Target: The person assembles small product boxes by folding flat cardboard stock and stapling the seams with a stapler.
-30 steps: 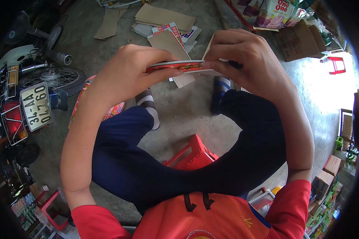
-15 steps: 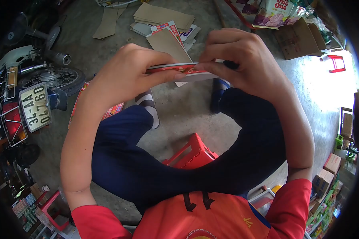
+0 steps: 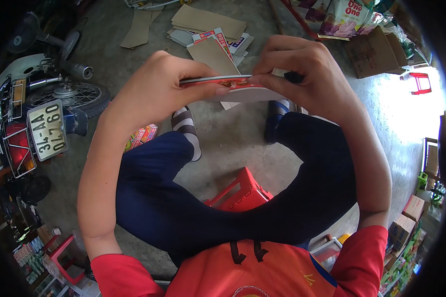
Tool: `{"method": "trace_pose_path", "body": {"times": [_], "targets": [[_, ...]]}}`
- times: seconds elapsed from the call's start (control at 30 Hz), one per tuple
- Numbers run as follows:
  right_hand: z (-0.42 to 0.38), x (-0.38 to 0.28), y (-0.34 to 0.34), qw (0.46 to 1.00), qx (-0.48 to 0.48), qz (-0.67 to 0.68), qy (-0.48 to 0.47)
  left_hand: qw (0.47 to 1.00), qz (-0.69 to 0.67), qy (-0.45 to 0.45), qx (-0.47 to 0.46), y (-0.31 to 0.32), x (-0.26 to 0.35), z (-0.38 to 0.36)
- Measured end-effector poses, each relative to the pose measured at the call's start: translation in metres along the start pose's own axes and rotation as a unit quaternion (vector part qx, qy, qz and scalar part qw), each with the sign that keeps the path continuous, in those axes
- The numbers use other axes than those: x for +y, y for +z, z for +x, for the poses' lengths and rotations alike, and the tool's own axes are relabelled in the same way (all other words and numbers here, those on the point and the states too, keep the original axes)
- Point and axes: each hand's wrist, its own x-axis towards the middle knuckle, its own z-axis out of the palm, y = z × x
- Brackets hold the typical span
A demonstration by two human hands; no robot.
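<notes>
Both my hands hold one thin curved piece of printed card (image 3: 250, 94), red on one face and pale grey on the other, out in front above my knees. At its left end my left hand (image 3: 171, 89) pinches the card between thumb and fingers. My right hand (image 3: 302, 79) grips the right end the same way, thumb along the near edge. A small dark object (image 3: 293, 77) shows within my right hand; what it is I cannot make out.
Cardboard sheets (image 3: 208, 22) and printed card lie on the floor ahead. A motorbike (image 3: 47, 131) stands at the left. Below me is a red plastic stool (image 3: 243, 190). An open cardboard box (image 3: 374, 54) sits at the upper right, with boxes (image 3: 401, 227) at the lower right.
The card is tilted a little differently, with more of its pale face showing. The whole view has shifted slightly. Both hands keep their hold.
</notes>
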Motion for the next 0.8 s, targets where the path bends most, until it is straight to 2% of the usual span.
{"method": "trace_pose_path", "body": {"times": [0.17,0.37,0.47,0.67,0.8], "targets": [[0.001,-0.001,0.009,1.0,0.015,-0.009,-0.022,1.0,0.013,0.021,0.014,0.005,0.006,0.001],[0.0,0.001,0.002,1.0,-0.009,-0.021,0.003,0.999,0.039,0.025,0.015,-0.001,0.002,0.0],[-0.002,0.005,0.0,0.999,-0.019,-0.021,0.019,0.999,0.041,-0.004,-0.002,-0.008,0.006,-0.002],[0.001,-0.003,0.009,0.997,-0.013,-0.068,-0.017,0.992,0.071,0.096,0.032,0.006,-0.003,0.001],[-0.003,0.006,0.003,0.999,-0.008,-0.052,-0.001,0.998,0.056,0.022,-0.005,-0.007,0.002,-0.001]]}}
